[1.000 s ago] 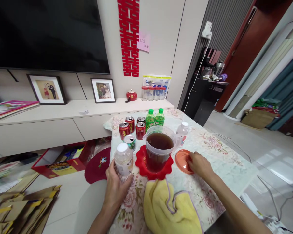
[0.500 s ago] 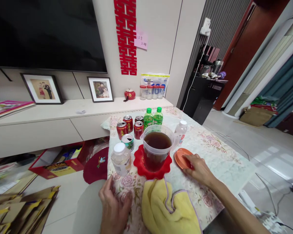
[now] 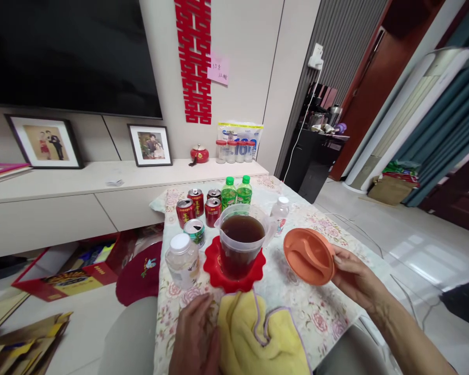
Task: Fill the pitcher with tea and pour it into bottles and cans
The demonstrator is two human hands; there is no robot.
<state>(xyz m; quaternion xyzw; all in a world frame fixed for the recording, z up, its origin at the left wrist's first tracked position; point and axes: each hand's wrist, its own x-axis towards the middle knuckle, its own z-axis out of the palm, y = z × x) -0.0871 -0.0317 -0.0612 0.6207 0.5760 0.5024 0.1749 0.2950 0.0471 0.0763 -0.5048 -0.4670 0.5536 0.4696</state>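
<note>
In my right hand is an orange lid, gripped at its right edge and tilted so its hollow side faces me. To its left, a clear plastic pitcher of dark brown liquid stands on a red scalloped tray. My left hand rests at the table's near edge with fingers stretched out, holding nothing. It lies beside a yellow cloth with purple trim. A clear jar with a white cap stands just beyond that hand.
Behind the pitcher stand several red cans, a green can and two green-capped bottles. A small white-capped bottle is right of the pitcher. A maroon stool sits left of the table.
My right hand has lifted the orange lid off the tablecloth, moved it right and tipped it up. My left hand has shifted slightly right, against the cloth. The view has turned a little right.
</note>
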